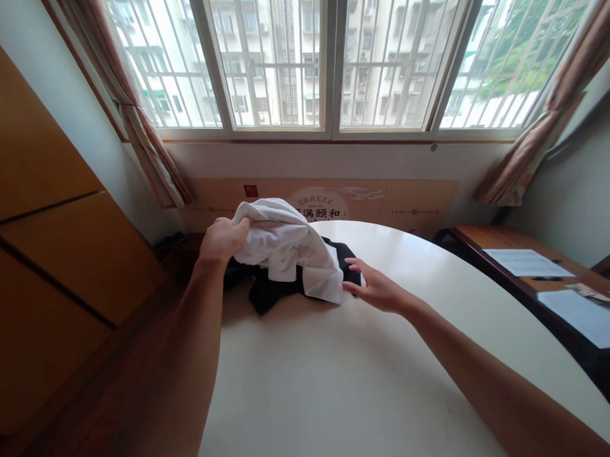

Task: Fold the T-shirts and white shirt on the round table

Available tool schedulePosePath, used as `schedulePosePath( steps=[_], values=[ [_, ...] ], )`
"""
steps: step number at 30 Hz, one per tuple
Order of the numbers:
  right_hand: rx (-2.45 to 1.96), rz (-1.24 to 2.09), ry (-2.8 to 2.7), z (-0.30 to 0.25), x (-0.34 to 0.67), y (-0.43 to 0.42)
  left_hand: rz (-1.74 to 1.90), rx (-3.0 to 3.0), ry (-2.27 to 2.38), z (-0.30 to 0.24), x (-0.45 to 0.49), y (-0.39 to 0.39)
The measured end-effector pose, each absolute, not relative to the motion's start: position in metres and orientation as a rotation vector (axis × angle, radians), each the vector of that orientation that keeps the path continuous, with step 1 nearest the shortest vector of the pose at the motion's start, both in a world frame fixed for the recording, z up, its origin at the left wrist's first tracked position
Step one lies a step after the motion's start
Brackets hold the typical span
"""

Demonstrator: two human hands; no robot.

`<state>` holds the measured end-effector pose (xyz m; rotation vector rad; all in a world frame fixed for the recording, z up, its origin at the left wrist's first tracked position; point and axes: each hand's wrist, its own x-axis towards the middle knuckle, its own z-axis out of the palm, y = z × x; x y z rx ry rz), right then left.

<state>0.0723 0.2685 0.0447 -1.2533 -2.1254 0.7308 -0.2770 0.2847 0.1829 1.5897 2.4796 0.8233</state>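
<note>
A crumpled piece of white clothing (284,238) lies bunched over black clothing (270,292) on the white table (329,383). My left hand (224,239) is closed on the white clothing at its upper left and lifts that side. Fingers apart, my right hand (373,284) hovers beside the right end of the pile, close to the white cloth's lower corner and the black cloth there. It holds nothing. Folds hide the exact kind of both garments.
A wooden side table (477,241) with paper sheets (528,262) and a pen (546,278) stands at the right. Wooden cabinets (58,260) are on the left. Behind the table, a printed cardboard panel (416,202) leans below the barred window.
</note>
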Motion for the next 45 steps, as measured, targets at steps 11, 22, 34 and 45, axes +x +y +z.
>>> schedulePosePath(
  steps=[11, 22, 34, 45],
  values=[
    [-1.351, 0.26, -2.276, 0.016, 0.053, 0.254, 0.841, 2.167, 2.178, 0.14, -0.262, 0.301],
    [-1.297, 0.151, -2.097, 0.027, 0.067, 0.199, 0.697, 2.599, 1.285, 0.137, -0.144, 0.182],
    [-1.08, 0.067, -2.487, 0.02, 0.078, 0.144, 0.106, 2.546, 1.183, 0.068, -0.139, 0.133],
    [-1.083, 0.466, -2.568, 0.024, 0.089, 0.152, 0.264, 2.456, 1.034, 0.073, -0.158, 0.148]
  ],
)
